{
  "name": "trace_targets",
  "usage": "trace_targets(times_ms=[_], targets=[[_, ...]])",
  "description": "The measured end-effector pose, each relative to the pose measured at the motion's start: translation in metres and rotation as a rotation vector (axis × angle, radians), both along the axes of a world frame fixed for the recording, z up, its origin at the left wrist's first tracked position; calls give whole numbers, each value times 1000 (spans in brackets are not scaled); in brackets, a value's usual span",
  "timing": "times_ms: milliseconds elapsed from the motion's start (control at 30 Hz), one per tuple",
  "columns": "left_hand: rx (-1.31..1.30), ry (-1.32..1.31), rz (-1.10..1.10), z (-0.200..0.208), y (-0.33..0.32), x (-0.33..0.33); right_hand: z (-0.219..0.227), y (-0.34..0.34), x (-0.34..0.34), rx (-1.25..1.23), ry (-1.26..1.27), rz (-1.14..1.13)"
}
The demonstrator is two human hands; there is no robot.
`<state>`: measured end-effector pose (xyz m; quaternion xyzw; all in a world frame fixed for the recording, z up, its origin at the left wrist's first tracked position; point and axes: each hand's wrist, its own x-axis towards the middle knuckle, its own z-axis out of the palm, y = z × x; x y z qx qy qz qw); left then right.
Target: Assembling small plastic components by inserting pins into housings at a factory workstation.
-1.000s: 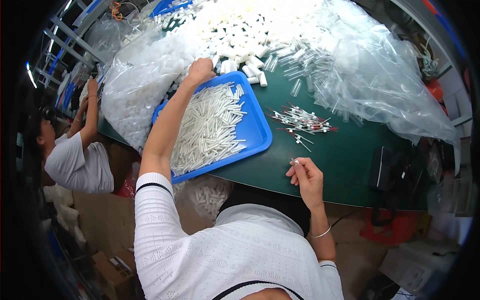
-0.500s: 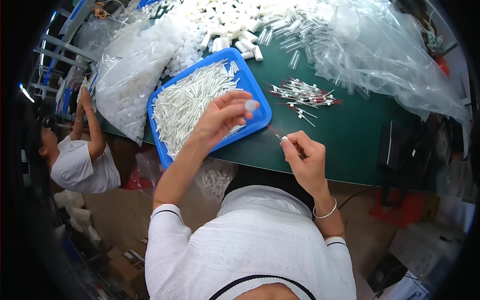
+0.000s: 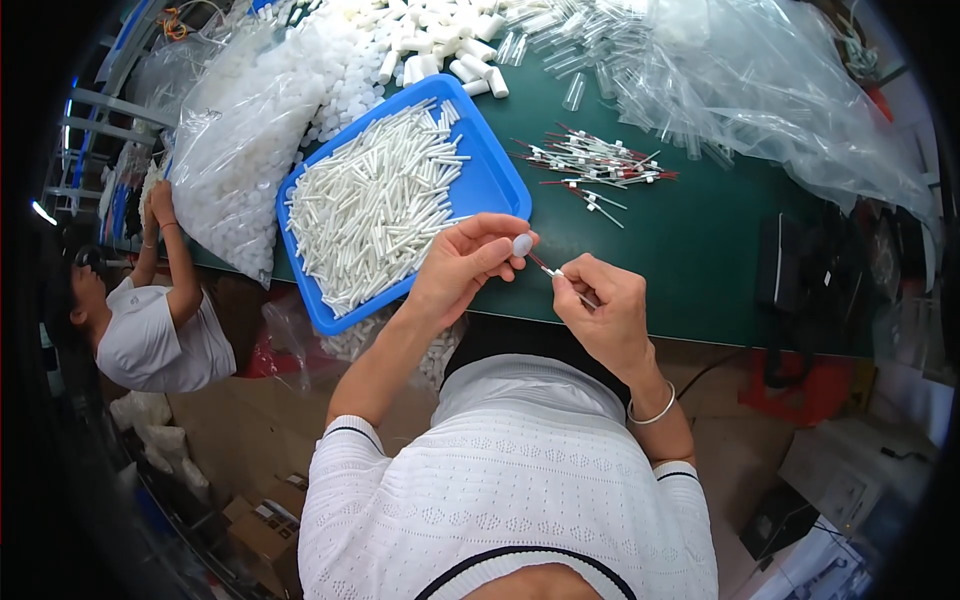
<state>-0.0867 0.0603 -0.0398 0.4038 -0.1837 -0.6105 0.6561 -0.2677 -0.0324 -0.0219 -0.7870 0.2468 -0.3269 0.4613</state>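
Note:
My left hand (image 3: pixel 455 270) pinches a small round translucent white cap (image 3: pixel 522 245) between thumb and fingers, in front of the blue tray's near right corner. Just to the right, my right hand (image 3: pixel 612 308) grips a thin wired stick (image 3: pixel 541 263) with a white connector and red wires. The wire ends reach toward the cap; whether they touch it I cannot tell. Short white sticks (image 3: pixel 375 205) fill much of the blue tray (image 3: pixel 487 165). Beyond my right hand, a loose pile of similar wired sticks (image 3: pixel 598 160) lies on the green tabletop (image 3: pixel 690 270).
A clear bag of white caps (image 3: pixel 235 150) stands left of the tray. White cylinders (image 3: pixel 440 40) and clear tubes (image 3: pixel 575 92) lie at the back. A large plastic bag (image 3: pixel 800 120) covers the far right. A black box (image 3: pixel 778 265) sits right. Another person (image 3: pixel 165 335) works at left.
My left hand has moved down and right with the cap, from above the tray to close beside my right hand. The wired stick stays in my right hand. The view has shifted slightly.

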Motion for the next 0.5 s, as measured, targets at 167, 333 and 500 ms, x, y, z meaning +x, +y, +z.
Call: trace_targets(times_ms=[167,333,500], targets=[[-30,-188,-52,4,3,-7,2,1,2,-46,19,32],[-61,25,31,-14,5,-29,-15,8,6,-54,-29,34],[-229,-63,152,-26,8,-44,-22,15,8,-211,-68,-25]])
